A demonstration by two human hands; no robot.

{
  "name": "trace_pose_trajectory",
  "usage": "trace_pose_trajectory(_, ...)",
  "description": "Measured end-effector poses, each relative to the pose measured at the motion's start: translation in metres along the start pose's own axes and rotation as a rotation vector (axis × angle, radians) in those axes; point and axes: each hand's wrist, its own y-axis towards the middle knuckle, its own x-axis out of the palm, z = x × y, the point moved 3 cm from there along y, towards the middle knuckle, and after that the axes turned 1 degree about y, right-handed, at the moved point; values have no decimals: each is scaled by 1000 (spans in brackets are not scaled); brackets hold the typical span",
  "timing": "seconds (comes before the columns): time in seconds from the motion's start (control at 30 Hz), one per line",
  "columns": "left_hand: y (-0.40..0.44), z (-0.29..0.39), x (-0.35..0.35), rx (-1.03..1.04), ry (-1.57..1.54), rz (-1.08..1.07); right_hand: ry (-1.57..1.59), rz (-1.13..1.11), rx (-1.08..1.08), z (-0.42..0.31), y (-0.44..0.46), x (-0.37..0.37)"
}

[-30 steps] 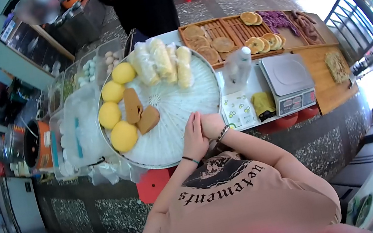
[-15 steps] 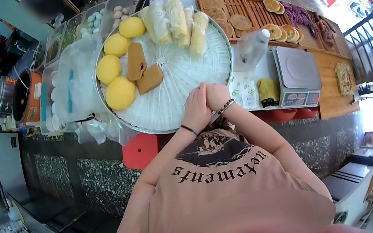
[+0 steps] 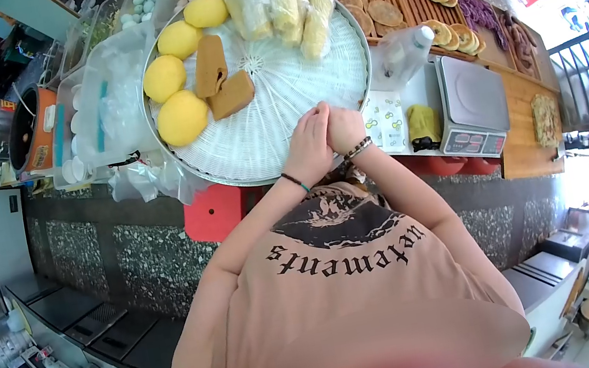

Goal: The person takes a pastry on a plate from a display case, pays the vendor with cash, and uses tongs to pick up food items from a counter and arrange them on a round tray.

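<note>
My left hand (image 3: 307, 141) and my right hand (image 3: 346, 128) are pressed together at the near rim of a round white woven tray (image 3: 291, 118). Both look closed, the left's fingers held together against the right; no object shows in them, and the palms are hidden. On the tray's left stand yellow round buns (image 3: 181, 118), with two brown cake pieces (image 3: 231, 95) beside them. Corn cobs in clear plastic (image 3: 316, 26) lie at its far side.
Right of the tray are a clear bottle (image 3: 398, 57), a green cloth (image 3: 423, 123) and a digital scale (image 3: 474, 103). Wooden racks (image 3: 423, 0) hold flat cakes farther back. Plastic tubs (image 3: 120, 96) and an orange cooker (image 3: 36, 137) stand left. A red stool (image 3: 214, 214) is below the tray.
The whole tabletop sits a little higher in view, as the camera has tilted. My hands stay together at the tray's near edge; no object has been moved.
</note>
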Motion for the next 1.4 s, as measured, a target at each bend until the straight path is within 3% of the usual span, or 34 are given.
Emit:
trace_pose_trajectory(0.33,-4,-8,4,-6,31,3,82,131,-58,-3,3,-3)
trace_pose_trajectory(0.4,-1,-4,0,-25,6,18,103,28,9,-5,1,-4)
trace_pose_trajectory(0.47,-2,0,-2,-49,47,-36,167,73,8,-7,-3,-8)
trace_pose_trajectory(0.53,-2,4,-3,22,63,-14,224,118,9,-4,-10,-10)
trace_pose_trajectory(0.6,-3,11,-5,99,63,-1,347,105,-155,2,-20,-13)
trace_pose_trajectory(0.7,-4,18,-3,216,85,-145,451,158,-274,23,-35,-37)
trace_pose_trajectory(0.73,-1,19,4,178,108,-304,421,210,-208,34,-39,-52)
trace_pose_trajectory(0.77,-1,21,15,155,132,-467,272,80,-98,48,-37,-68)
trace_pose_trajectory(0.8,-7,10,21,112,105,-341,138,-61,24,68,-38,-87)
trace_pose_trajectory(0.83,-13,-4,25,58,76,-218,143,61,97,96,-39,-119)
trace_pose_trajectory(0.9,-13,-3,24,11,105,-177,164,401,284,165,-48,-204)
trace_pose_trajectory(0.93,-12,5,25,42,82,-202,37,511,322,242,-53,-232)
trace_pose_trajectory(0.97,-8,13,27,33,127,-209,-438,550,384,275,-59,-293)
trace_pose_trajectory(1.0,-7,17,30,13,179,-213,-618,817,188,300,-81,-349)
trace_pose_trajectory(1.03,-15,-6,22,23,165,-211,-538,737,537,323,-79,-386)
trace_pose_trajectory(1.07,-16,-15,24,-29,160,-194,-796,639,696,315,-95,-431)
trace_pose_trajectory(1.1,-16,-19,27,-84,157,-175,-878,831,783,397,-104,-463)
trace_pose_trajectory(1.13,-15,-20,28,-80,154,-173,-121,1092,869,353,-118,-492)
trace_pose_trajectory(1.17,-13,-19,31,-101,159,-178,535,1217,635,424,-114,-511)
trace_pose_trajectory(1.2,-9,-17,36,-125,165,-182,-344,788,803,472,-115,-543)
trace_pose_trajectory(1.4,30,-5,79,-116,174,-104,-389,587,948,464,-118,-605)
